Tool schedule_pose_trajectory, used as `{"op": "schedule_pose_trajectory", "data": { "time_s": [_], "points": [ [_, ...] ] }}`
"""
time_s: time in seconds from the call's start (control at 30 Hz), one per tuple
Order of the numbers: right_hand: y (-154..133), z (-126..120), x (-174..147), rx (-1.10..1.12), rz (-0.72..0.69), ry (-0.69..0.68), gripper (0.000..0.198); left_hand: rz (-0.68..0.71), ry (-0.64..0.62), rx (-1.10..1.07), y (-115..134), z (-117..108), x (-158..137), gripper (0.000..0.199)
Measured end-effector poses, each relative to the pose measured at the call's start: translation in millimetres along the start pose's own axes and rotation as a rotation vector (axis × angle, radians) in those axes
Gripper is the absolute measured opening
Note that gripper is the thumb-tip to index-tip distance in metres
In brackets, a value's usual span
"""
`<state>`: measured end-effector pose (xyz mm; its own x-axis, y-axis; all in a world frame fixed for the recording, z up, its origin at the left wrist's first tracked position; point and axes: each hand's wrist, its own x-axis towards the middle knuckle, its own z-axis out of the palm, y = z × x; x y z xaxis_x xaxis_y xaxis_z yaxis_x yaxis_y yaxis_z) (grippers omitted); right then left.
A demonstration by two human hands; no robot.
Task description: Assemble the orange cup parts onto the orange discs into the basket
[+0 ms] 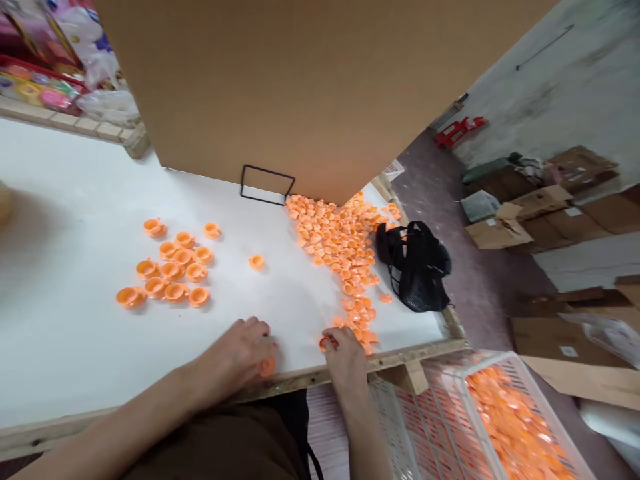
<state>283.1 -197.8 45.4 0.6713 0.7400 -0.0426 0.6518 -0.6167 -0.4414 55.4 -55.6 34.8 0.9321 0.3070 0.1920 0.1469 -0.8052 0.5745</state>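
Note:
Over the white tabletop at the near edge, my left hand (243,355) has its fingers curled down on a small round orange piece (267,365), blurred, perhaps a saucer. My right hand (346,353) pinches a small orange toy cup (327,343) at the near end of the loose heap. That heap of orange toy pieces (340,240) runs along the right of the table. To the left stands a cluster of orange cups on saucers (173,270), with one lone cup (257,261) between cluster and heap.
A tall cardboard box (300,100) rises at the back, a black wire frame (267,199) at its foot. A black bag (420,267) lies at the table's right edge. Below right, a white plastic crate (517,363) holds more orange pieces. Cartons (550,223) line the wall.

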Motion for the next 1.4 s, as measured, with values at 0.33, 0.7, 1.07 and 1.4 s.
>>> {"op": "schedule_pose_trajectory", "data": {
  "time_s": [0.33,0.7,1.07,1.4],
  "points": [
    [-94.0,46.5,-2.4,0.528,0.02,-0.29,0.011,-0.293,0.121,-0.075,-29.1,-3.6,-10.4,0.01],
    [-119.9,64.3,-0.9,0.419,-0.124,-0.358,0.016,-0.428,0.127,-0.374,-26.1,-9.9,-4.5,0.014],
    [-118.5,62.4,1.6,0.382,-0.117,-0.419,0.019,-0.685,0.111,-0.533,-17.5,-21.9,7.6,0.018],
    [-116.1,73.1,-7.1,0.399,-0.09,-0.355,0.023,-0.833,-0.001,-0.355,-12.2,-11.2,11.7,0.021]
  ]
}}
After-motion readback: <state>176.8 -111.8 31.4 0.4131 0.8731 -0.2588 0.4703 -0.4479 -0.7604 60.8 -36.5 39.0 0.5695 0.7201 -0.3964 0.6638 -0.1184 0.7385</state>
